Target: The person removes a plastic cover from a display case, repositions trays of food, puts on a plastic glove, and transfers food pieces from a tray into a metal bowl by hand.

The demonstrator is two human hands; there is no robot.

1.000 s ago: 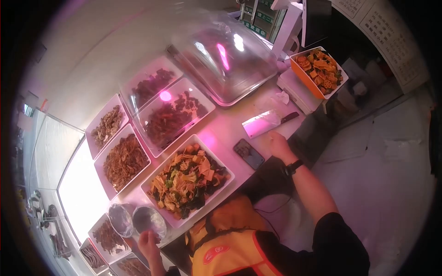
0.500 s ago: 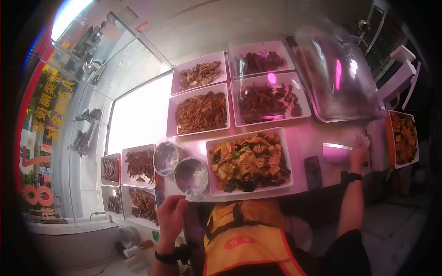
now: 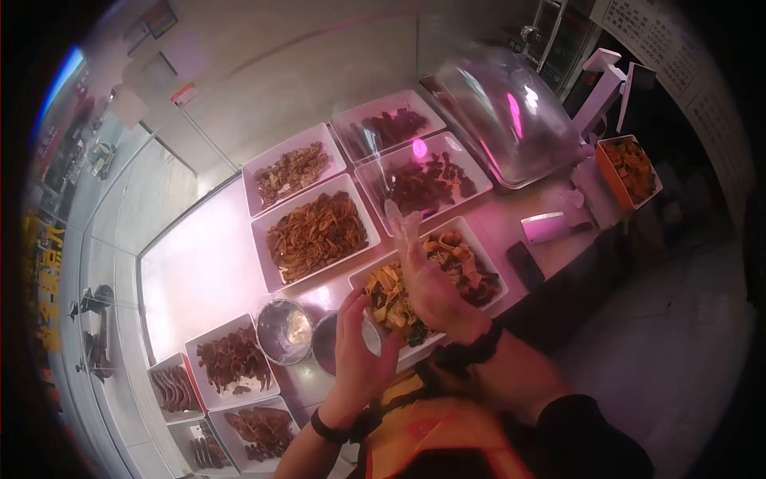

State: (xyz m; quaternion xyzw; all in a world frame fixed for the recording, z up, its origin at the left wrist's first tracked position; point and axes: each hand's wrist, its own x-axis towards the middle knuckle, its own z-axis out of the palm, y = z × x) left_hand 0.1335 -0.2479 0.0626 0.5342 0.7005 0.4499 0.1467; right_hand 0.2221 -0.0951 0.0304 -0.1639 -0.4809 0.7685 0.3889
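While your left hand [image 3: 359,355] is open near the mixed-food tray [image 3: 503,288], your right hand [image 3: 439,295] (fingers outstretched) has clear plastic [image 3: 404,230] over its fingers.

Dark sleeve [image 3: 594,435], black wristbands on both wrists, yellow-orange apron [image 3: 435,435] with red-orange trim, reddish chest patch
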